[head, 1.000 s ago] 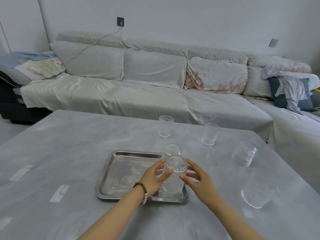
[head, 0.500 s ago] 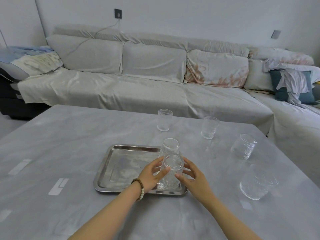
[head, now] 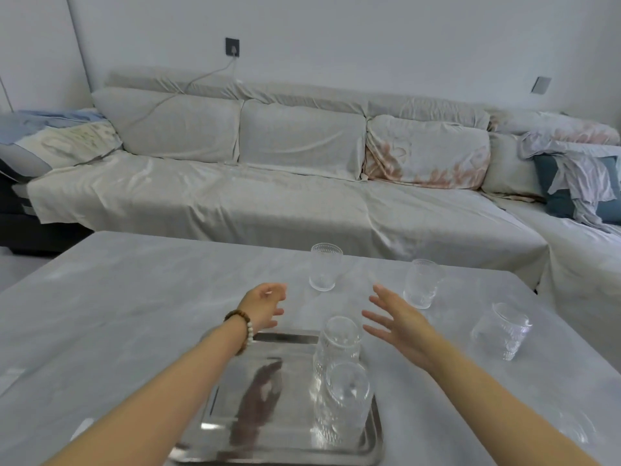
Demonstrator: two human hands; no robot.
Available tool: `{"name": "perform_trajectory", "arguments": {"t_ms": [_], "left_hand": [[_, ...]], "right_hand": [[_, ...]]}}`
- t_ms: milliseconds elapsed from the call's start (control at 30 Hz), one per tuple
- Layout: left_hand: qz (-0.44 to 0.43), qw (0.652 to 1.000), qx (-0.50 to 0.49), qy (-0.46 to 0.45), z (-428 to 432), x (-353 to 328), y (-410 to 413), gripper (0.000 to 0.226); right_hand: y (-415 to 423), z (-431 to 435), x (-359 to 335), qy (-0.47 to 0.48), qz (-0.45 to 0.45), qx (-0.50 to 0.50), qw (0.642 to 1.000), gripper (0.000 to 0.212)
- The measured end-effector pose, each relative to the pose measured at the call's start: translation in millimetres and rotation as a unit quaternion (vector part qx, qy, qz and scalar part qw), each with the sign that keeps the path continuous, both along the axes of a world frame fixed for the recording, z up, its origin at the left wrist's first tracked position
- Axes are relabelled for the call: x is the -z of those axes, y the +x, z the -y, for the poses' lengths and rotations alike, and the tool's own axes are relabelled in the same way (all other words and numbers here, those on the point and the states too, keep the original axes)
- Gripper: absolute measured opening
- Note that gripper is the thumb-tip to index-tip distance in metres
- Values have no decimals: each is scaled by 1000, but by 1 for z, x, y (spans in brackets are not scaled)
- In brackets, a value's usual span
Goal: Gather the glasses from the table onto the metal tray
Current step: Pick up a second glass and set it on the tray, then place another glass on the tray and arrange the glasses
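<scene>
Both hands hang empty above the desk (head: 134,297), fingers spread: left hand (head: 265,306) past the metal tray's (head: 268,432) far edge, right hand (head: 400,326) off its far right corner. 2 glasses stand upright along the tray's right side, far glass (head: 339,341) and near glass (head: 347,395) just beside each other. Beyond the tray stand 2 more glasses (head: 325,266) (head: 421,283); to its right, a 5th glass (head: 502,331).
</scene>
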State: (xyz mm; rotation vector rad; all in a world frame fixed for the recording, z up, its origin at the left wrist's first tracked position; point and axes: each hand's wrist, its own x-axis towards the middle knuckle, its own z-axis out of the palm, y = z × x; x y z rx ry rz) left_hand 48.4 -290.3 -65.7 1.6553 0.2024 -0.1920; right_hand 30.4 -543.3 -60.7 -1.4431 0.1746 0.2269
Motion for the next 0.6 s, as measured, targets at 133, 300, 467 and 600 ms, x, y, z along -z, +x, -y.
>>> {"name": "perform_trajectory", "arguments": {"t_ms": [133,300,467,600], "left_hand": [[-78,996,28,-20,15,-6,57,54],[-130,989,55,-39,35,7,113,63],[-144,984,53,-85,49,23,150,65],[-145,981,100,-83,56,33,159,59]], "right_hand": [[66,-18,4,38,-82,4,996,76],[131,-34,16,39,-126,9,991,83],[171,-42,26,36,-148,-18,988,80],[179,-47,35,43,-146,-74,986,48]]}}
